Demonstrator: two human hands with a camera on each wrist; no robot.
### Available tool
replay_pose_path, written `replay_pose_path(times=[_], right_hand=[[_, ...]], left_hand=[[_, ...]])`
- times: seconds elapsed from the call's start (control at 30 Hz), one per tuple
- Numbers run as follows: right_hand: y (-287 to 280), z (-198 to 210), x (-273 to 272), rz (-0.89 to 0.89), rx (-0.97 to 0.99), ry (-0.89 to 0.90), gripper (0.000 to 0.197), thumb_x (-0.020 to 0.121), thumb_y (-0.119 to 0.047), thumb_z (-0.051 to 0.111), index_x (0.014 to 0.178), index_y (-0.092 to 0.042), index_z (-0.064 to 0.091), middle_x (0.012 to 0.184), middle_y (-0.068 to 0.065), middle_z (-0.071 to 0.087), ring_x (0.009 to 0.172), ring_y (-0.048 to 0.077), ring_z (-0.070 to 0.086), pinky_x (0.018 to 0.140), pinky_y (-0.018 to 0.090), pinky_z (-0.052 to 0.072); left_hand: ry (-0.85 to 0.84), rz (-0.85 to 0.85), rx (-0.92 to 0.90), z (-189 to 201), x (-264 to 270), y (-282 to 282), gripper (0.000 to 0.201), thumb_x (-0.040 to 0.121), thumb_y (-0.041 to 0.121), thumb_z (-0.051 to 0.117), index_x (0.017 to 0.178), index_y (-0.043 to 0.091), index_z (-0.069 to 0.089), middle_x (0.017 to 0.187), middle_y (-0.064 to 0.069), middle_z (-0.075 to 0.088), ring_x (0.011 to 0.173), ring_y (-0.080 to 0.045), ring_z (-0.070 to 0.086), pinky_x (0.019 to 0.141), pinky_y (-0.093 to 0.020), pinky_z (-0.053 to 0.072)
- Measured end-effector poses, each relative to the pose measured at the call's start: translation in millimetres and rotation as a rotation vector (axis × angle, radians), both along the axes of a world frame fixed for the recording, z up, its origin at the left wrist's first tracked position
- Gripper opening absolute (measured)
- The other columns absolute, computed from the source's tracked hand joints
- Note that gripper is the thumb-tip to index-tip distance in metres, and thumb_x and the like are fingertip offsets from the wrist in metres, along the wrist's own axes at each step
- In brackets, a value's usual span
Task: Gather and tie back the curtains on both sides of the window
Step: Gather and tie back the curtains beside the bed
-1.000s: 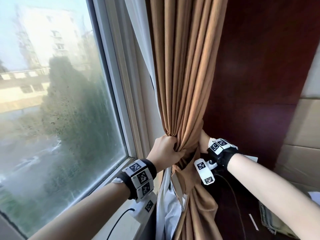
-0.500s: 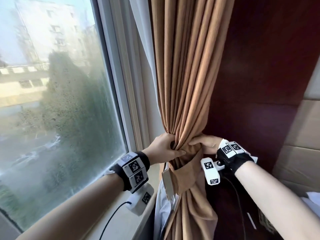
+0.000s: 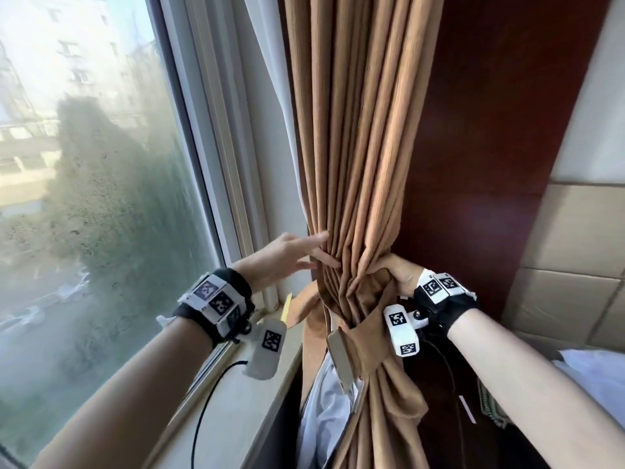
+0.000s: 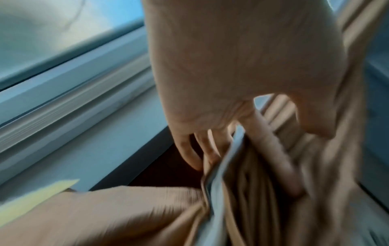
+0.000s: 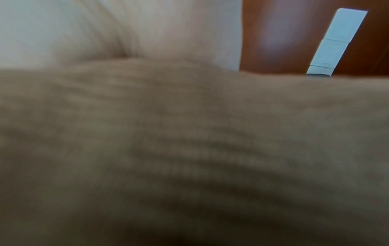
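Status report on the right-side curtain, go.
Left hand open, fingers on the brown curtain. Right hand gripping the tieback band at the gathered waist. Band wrapped round, nothing obstructing.

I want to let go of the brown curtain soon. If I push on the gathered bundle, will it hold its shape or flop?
The brown curtain looks soft and floppy: it hangs in loose pleats. Pushed, it would likely give and sway rather than resist. The tieback band cinches it, so the bundle probably stays together, though the right hand holds there.

Curtain (image 3: 355,164) hemmed between window frame (image 3: 216,137) and wood panel (image 3: 490,147); sill (image 3: 230,394) below.
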State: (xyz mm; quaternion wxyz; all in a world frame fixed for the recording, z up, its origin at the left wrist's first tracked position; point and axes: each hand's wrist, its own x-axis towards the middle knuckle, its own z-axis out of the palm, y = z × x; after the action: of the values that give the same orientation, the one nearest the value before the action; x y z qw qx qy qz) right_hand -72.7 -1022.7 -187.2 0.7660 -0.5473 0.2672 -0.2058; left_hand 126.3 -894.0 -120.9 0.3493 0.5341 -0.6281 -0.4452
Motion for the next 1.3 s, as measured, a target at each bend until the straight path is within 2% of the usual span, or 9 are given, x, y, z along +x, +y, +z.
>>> replay_pose_path(times=[0.07,0.17,0.3,0.43,0.57,0.67,0.83,1.0,1.3], right_hand=[[2.1,0.0,-5.1,-0.028,0.021,0.013,0.022,0.058,-0.006,0.062,0.073,-0.008,0.078,0.079,0.01,0.074,0.075,0.02,0.071,0.076,0.03,0.056],[1.1,1.3,-11.0,-0.075,0.026,0.015,0.021,0.064,-0.002,0.057,0.068,-0.007,0.077,0.073,0.009,0.073,0.068,0.02,0.071,0.069,0.028,0.058],[0.3,2.4,-16.8,-0.067,0.019,0.015,0.021,0.062,-0.001,0.059,0.072,-0.006,0.077,0.074,0.01,0.073,0.07,0.021,0.071,0.069,0.028,0.058],[-2.8,1.2,-16.8,-0.094,0.012,0.032,0.022,0.062,-0.003,0.058,0.072,-0.005,0.077,0.075,0.011,0.073,0.071,0.021,0.071,0.068,0.029,0.058],[-1.7,0.2,-16.4,-0.114,-0.008,0.029,0.02,0.063,0.001,0.059,0.066,-0.008,0.077,0.072,0.009,0.073,0.068,0.019,0.071,0.064,0.028,0.058],[-2.1,1.6,-14.4,-0.152,-0.046,0.021,0.022,0.063,-0.006,0.065,0.082,-0.006,0.075,0.08,0.01,0.073,0.075,0.022,0.07,0.082,0.034,0.054],[10.4,1.3,-0.8,-0.16,-0.053,-0.054,0.03,0.063,-0.003,0.067,0.093,-0.005,0.066,0.076,0.008,0.073,0.07,0.019,0.071,0.063,0.026,0.055],[14.2,-6.1,21.3,-0.221,-0.198,-0.117,0.048,0.057,-0.006,0.078,0.104,-0.006,0.07,0.105,0.017,0.07,0.101,0.03,0.067,0.099,0.043,0.048],[20.3,-10.6,27.0,-0.175,-0.251,-0.187,0.043,0.061,0.001,0.064,0.104,-0.001,0.064,0.096,0.01,0.071,0.093,0.02,0.068,0.085,0.027,0.053]], left_hand=[[0.219,0.104,-0.061,-12.1,16.6,-7.1,0.041,0.081,0.05,0.063,0.092,0.011,0.073,0.116,-0.005,0.066,0.117,-0.015,0.056,0.106,-0.036,0.037],[-0.072,0.215,-0.055,-42.0,28.8,-16.9,0.042,0.09,0.037,0.057,0.128,0.02,0.056,0.133,0.006,0.057,0.129,-0.013,0.046,0.109,-0.033,0.032],[-0.311,0.183,0.053,-74.4,20.5,-29.0,0.043,0.098,0.005,0.043,0.14,0.012,0.043,0.14,-0.004,0.05,0.129,-0.016,0.046,0.105,-0.025,0.033],[-0.303,0.249,0.018,-81.3,9.4,-34.8,0.033,0.097,0.018,0.051,0.129,0.01,0.055,0.125,-0.005,0.059,0.113,-0.016,0.055,0.095,-0.024,0.039],[-0.455,0.262,-0.098,-75.0,6.2,-24.7,0.019,0.09,0.031,0.063,0.077,0.018,0.066,0.077,0.001,0.065,0.072,-0.012,0.06,0.067,-0.023,0.048],[-0.606,0.249,-0.292,-63.6,5.2,-3.0,0.029,0.091,0.031,0.062,0.069,0.012,0.063,0.065,0.0,0.059,0.059,-0.014,0.051,0.058,-0.028,0.044],[-1.032,0.088,-0.826,-73.5,6.1,31.2,0.03,0.094,0.031,0.052,0.068,0.016,0.059,0.068,0.01,0.051,0.073,-0.013,0.046,0.074,-0.03,0.039],[-0.874,0.11,-0.884,-96.3,-5.3,51.9,0.03,0.096,0.021,0.05,0.068,0.013,0.058,0.077,0.005,0.047,0.08,-0.019,0.044,0.072,-0.038,0.044],[-1.141,-0.122,-0.931,-79.5,-16.1,86.9,0.02,0.092,0.026,0.053,0.087,0.017,0.07,0.126,0.011,0.055,0.131,-0.011,0.038,0.11,-0.032,0.022]])
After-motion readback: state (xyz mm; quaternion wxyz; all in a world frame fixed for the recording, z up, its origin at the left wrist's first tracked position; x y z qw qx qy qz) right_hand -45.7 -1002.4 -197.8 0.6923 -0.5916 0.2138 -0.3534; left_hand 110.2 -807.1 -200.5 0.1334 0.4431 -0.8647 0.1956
